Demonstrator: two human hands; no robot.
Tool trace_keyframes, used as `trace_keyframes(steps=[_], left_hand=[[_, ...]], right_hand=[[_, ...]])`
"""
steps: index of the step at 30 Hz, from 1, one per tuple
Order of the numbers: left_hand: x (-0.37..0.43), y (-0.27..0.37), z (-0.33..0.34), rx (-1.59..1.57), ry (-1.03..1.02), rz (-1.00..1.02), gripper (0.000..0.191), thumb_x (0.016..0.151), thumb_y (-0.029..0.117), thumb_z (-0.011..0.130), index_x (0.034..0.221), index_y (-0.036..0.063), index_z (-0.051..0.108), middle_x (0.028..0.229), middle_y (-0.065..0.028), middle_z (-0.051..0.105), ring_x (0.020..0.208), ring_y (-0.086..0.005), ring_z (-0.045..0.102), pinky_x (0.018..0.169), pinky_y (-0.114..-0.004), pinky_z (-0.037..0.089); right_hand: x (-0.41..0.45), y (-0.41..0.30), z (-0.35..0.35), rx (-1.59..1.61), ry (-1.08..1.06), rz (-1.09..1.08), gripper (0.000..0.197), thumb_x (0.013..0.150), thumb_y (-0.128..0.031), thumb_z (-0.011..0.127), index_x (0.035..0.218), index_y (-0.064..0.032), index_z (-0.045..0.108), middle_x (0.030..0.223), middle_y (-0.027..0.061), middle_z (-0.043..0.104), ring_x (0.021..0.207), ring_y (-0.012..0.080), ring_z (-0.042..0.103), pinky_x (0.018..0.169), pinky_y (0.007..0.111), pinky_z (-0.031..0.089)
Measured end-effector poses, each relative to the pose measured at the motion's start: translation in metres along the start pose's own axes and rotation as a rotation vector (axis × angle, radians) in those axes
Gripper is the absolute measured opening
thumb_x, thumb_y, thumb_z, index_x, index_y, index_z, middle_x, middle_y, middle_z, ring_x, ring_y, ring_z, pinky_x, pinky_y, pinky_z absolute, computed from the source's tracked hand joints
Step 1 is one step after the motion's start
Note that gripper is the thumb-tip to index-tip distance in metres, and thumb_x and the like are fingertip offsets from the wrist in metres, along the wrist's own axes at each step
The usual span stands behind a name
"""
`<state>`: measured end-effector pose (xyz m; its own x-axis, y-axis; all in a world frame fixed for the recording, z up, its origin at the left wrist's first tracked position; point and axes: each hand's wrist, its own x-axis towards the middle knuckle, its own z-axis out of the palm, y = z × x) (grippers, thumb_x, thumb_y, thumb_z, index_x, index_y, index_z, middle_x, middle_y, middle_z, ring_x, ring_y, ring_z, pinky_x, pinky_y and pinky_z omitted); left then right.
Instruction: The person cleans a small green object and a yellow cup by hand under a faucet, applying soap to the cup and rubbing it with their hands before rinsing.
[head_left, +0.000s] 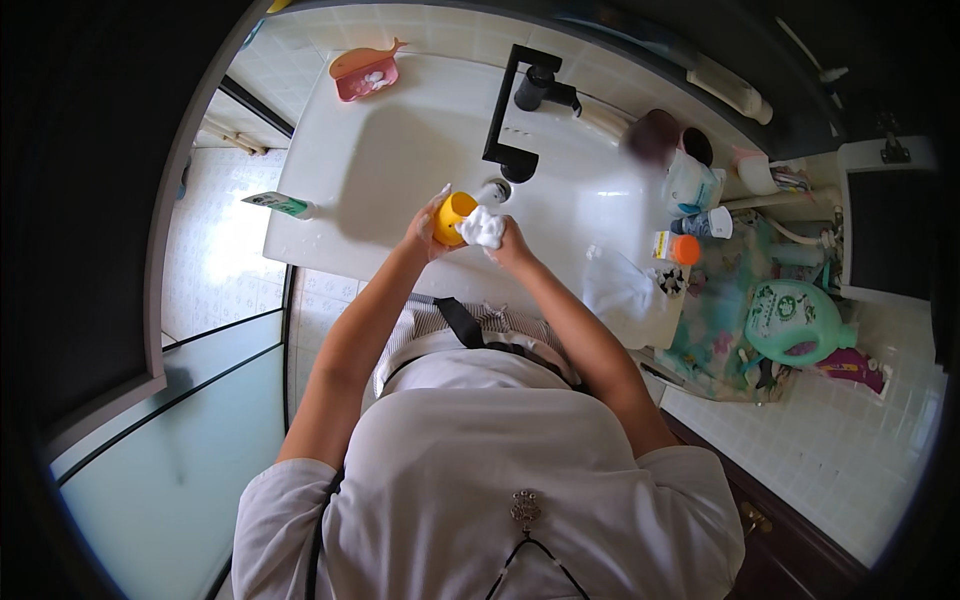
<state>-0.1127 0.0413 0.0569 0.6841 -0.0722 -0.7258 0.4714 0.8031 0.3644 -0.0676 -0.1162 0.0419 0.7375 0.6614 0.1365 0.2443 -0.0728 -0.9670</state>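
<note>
Over the white washbasin (420, 142), my left hand (428, 225) grips a yellow cup (454, 217) from its left side, with the opening tilted up towards the tap. My right hand (510, 244) is closed around something white and foamy (482, 227), pressed near the cup's rim; foam hides what it is made of. Suds cling to the fingers of both hands. Just beyond them lie the metal drain (496, 190) and the spout of a black tap (517, 163).
A pink whale-shaped soap dish (364, 75) sits at the back left, a green-and-white tube (279, 203) on the left rim. To the right are a white cloth (619, 285), an orange-capped bottle (684, 249), dark cups (652, 137) and a large green jug (793, 322).
</note>
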Motion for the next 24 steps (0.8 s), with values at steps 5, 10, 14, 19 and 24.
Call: trace_keyframes(steps=[5,10,14,19,24], left_hand=[[-0.012,-0.004,0.015,0.014,-0.083,-0.071,0.045,0.082,0.048,0.046,0.108,0.0113,0.048,0.102,-0.0095,0.056,0.09,-0.0243,0.057,0.077,-0.043,0.047],[-0.001,-0.025,0.023,0.117,0.101,0.022,0.036,0.079,0.042,0.052,0.102,0.0141,0.052,0.096,-0.0057,0.058,0.085,-0.0213,0.057,0.073,-0.04,0.048],[0.006,-0.03,0.022,0.053,0.126,-0.067,0.033,0.077,0.041,0.056,0.098,0.0152,0.054,0.092,-0.0048,0.059,0.081,-0.0212,0.058,0.071,-0.04,0.049],[-0.008,-0.026,0.029,-0.044,0.119,-0.003,0.029,0.075,0.036,0.057,0.095,0.0147,0.056,0.09,-0.0047,0.06,0.08,-0.0213,0.059,0.07,-0.041,0.05],[-0.003,-0.018,0.016,-0.04,0.147,-0.056,0.027,0.078,0.034,0.054,0.095,0.0143,0.055,0.091,-0.0055,0.06,0.081,-0.0217,0.06,0.072,-0.041,0.05]], right_hand=[[0.009,-0.029,-0.015,0.515,-0.096,0.546,0.018,0.081,-0.027,0.052,0.072,-0.0113,0.049,0.051,-0.0009,0.041,0.036,0.0094,0.036,0.034,0.024,0.028],[0.021,-0.04,-0.019,-0.619,-0.255,0.29,0.019,0.072,-0.018,0.057,0.087,-0.0046,0.059,0.079,0.0114,0.062,0.072,0.0229,0.061,0.064,0.034,0.047],[0.034,-0.078,-0.02,-0.981,-0.639,0.292,0.019,0.069,-0.014,0.058,0.085,-0.0049,0.061,0.084,0.0127,0.063,0.078,0.0267,0.061,0.066,0.036,0.048],[0.039,-0.086,-0.014,-1.144,-0.824,0.094,0.017,0.07,-0.013,0.056,0.083,-0.0047,0.061,0.081,0.0121,0.063,0.075,0.0258,0.062,0.063,0.036,0.048],[0.028,-0.072,-0.017,-1.231,-0.82,-0.326,0.015,0.068,-0.008,0.055,0.082,-0.0039,0.06,0.088,0.0126,0.061,0.081,0.0257,0.059,0.07,0.035,0.047]])
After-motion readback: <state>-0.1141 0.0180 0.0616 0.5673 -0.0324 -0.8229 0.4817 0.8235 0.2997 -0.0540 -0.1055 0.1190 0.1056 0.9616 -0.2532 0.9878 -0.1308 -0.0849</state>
